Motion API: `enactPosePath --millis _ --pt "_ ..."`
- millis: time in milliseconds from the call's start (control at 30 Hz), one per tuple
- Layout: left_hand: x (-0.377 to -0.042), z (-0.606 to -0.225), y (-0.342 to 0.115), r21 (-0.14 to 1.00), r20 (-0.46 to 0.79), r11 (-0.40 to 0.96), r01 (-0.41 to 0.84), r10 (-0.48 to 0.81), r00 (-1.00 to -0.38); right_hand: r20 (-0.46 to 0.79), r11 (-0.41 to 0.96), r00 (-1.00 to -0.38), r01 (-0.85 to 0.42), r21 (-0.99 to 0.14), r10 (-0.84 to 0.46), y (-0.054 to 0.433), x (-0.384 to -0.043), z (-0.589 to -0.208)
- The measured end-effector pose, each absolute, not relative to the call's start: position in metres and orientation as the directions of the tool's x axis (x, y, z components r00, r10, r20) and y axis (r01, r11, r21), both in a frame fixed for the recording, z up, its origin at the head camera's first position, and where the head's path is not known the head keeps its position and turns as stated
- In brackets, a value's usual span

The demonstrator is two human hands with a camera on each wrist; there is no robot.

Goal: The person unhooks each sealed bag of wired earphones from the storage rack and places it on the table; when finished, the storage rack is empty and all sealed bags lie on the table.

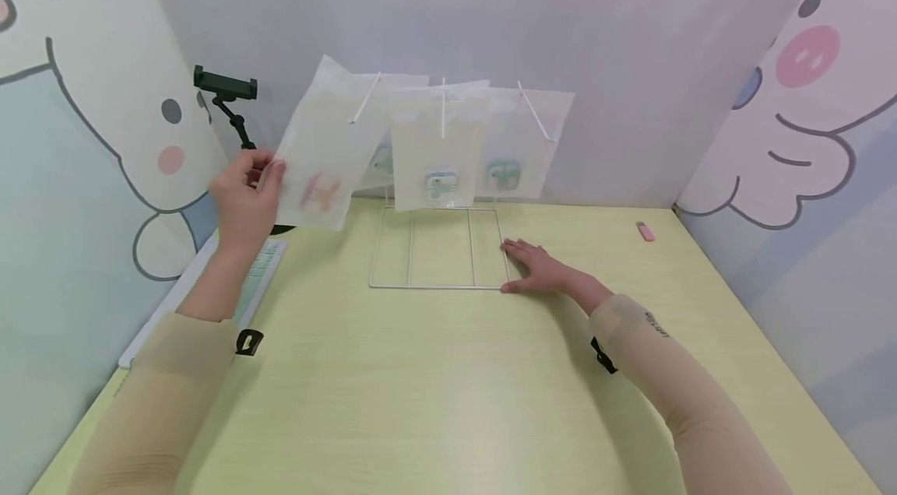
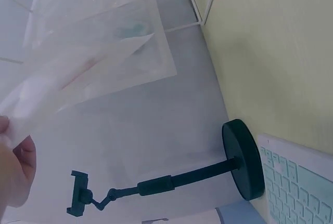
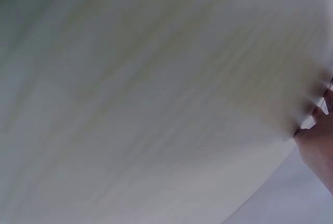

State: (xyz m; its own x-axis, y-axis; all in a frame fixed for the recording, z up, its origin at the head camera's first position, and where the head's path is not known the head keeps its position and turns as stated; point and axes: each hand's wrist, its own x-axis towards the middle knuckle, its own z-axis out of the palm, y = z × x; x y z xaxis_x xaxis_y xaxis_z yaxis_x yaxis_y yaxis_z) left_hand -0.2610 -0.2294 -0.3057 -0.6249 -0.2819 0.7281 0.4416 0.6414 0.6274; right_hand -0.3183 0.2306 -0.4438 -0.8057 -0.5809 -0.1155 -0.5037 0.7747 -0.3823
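In the head view my left hand (image 1: pixel 247 195) pinches the left edge of a translucent plastic bag (image 1: pixel 311 145) with a pinkish-orange item inside. That bag tilts outward at the left hook of a white wire display rack (image 1: pixel 440 287). Behind it hangs another bag (image 1: pixel 382 160) with a greenish item. A bag (image 1: pixel 437 145) with a blue-and-white item hangs on the middle hook, and one (image 1: pixel 525 138) with a green item on the right hook. My right hand (image 1: pixel 539 268) lies with fingers extended at the right side of the rack's base, touching its wire.
A black phone stand (image 2: pixel 156 185) stands at the back left, beside a white keyboard (image 2: pixel 299 177) with pale green keys. A small pink object (image 1: pixel 645 231) lies at the right of the table (image 1: pixel 448 394). Printed walls (image 1: pixel 785 90) close in both sides.
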Motion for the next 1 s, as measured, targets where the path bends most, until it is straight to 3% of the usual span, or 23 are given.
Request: enactPosePath --millis 500,1000 --pt "-0.201 -0.291 -0.232 0.527 0.799 0.728 0.439 -0.249 -0.547 -0.123 0.774 -0.802 -0.505 -0.383 -0.584 0.232 -0.320 -0.446" --pt "-0.153 -0.288 -0.243 0.518 0.796 0.697 0.496 -0.180 -0.579 -0.121 0.772 -0.801 -0.508 -0.383 -0.587 0.231 -0.319 -0.441"
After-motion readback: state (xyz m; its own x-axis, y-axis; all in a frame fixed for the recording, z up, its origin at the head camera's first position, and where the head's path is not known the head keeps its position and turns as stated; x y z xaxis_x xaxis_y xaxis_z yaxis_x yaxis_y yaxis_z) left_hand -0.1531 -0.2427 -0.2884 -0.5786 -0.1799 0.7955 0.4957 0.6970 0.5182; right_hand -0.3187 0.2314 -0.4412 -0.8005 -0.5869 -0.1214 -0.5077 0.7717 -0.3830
